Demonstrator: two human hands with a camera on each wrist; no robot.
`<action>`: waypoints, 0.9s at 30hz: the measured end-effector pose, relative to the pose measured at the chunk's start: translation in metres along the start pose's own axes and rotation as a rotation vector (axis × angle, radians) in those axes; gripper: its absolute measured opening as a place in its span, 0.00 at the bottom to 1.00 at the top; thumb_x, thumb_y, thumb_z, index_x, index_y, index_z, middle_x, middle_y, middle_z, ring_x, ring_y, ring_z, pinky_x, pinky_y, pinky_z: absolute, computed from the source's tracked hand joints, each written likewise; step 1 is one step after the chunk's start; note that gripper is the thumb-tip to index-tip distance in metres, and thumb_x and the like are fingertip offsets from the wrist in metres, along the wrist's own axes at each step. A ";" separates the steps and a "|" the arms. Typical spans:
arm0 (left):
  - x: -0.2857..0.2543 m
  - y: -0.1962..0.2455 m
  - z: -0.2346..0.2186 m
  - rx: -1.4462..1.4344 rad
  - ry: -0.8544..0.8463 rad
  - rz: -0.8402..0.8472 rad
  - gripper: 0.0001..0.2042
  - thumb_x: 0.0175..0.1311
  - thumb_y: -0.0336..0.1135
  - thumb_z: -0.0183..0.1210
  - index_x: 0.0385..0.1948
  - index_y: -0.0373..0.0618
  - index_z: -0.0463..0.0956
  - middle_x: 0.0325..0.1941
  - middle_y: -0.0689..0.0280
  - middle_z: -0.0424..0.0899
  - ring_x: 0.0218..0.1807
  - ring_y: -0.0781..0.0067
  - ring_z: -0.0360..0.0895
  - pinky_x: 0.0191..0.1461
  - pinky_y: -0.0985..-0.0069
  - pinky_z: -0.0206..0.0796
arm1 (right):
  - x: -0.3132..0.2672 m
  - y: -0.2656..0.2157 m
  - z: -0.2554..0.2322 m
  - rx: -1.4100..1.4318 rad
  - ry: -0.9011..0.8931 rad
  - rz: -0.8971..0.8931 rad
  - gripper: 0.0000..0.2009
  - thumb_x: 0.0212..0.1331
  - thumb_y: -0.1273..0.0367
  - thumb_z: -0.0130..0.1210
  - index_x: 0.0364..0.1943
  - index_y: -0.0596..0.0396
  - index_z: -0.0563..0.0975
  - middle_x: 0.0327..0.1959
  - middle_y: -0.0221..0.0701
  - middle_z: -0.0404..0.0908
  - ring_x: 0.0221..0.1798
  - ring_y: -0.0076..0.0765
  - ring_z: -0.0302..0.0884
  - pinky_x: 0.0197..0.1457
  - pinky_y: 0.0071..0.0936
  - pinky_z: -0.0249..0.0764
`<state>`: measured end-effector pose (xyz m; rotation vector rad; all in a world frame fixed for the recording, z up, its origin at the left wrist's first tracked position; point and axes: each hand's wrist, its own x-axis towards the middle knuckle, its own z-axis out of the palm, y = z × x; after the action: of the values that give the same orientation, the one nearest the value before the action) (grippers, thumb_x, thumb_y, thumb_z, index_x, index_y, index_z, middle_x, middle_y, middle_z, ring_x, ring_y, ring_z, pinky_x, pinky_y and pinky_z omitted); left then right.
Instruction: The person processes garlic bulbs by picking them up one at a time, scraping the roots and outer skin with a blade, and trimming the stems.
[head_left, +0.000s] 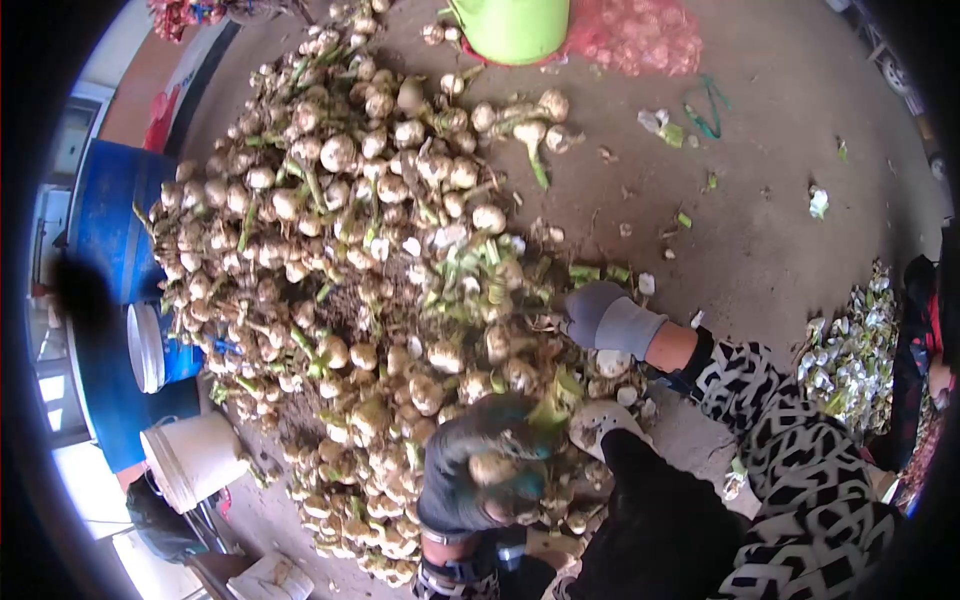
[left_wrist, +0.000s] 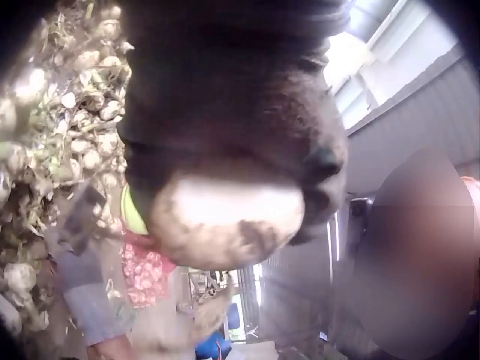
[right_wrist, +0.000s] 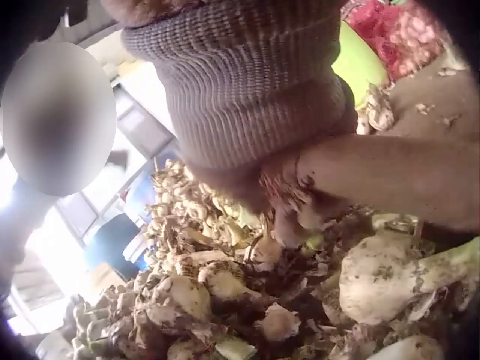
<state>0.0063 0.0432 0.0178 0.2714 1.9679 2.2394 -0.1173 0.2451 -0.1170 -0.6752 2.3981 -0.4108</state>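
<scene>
My left hand (head_left: 470, 470), in a dark glove, curls round a pale garlic bulb (head_left: 492, 468). That garlic bulb (left_wrist: 232, 225) fills the middle of the left wrist view, brown with soil on its underside. A thick green stalk (head_left: 556, 400) shows just beyond the left fingers. My right hand (head_left: 605, 318), in a grey knitted glove, is over the right edge of the garlic heap (head_left: 340, 200). It grips a tool by its smooth brown handle (right_wrist: 390, 180); the working end is hidden. Cut green stalks (head_left: 465, 275) lie beyond the right hand.
A blue barrel (head_left: 115, 220) and white buckets (head_left: 195, 460) stand left of the heap. At the back are a lime-green tub (head_left: 515, 25) and a red net sack (head_left: 640, 35). Peelings (head_left: 855, 350) lie piled at right. A pale shoe (head_left: 600, 425) is close to the left hand.
</scene>
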 end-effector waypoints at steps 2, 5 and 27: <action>0.006 -0.012 -0.023 0.171 -0.032 -0.011 0.20 0.46 0.42 0.73 0.39 0.45 0.80 0.44 0.59 0.82 0.43 0.61 0.79 0.48 0.66 0.73 | 0.027 0.017 -0.005 0.155 0.051 0.191 0.14 0.51 0.63 0.54 0.38 0.55 0.81 0.34 0.48 0.82 0.40 0.56 0.81 0.48 0.45 0.76; 0.016 -0.044 -0.050 1.143 0.012 -0.335 0.16 0.51 0.30 0.65 0.44 0.46 0.79 0.44 0.58 0.81 0.49 0.59 0.77 0.56 0.68 0.68 | 0.065 0.010 -0.043 0.318 0.239 0.210 0.15 0.55 0.62 0.53 0.39 0.57 0.81 0.39 0.47 0.82 0.44 0.54 0.81 0.51 0.44 0.75; 0.104 -0.098 -0.129 1.266 0.157 -0.684 0.40 0.46 0.51 0.70 0.63 0.47 0.65 0.56 0.51 0.76 0.58 0.52 0.75 0.58 0.64 0.68 | 0.098 0.003 -0.028 0.948 0.116 0.153 0.25 0.53 0.49 0.64 0.35 0.61 0.79 0.22 0.32 0.80 0.21 0.28 0.76 0.25 0.30 0.74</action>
<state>-0.1254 -0.0450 -0.0911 -0.4166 2.6898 0.4576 -0.2035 0.1967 -0.1429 -0.0314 1.9882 -1.4059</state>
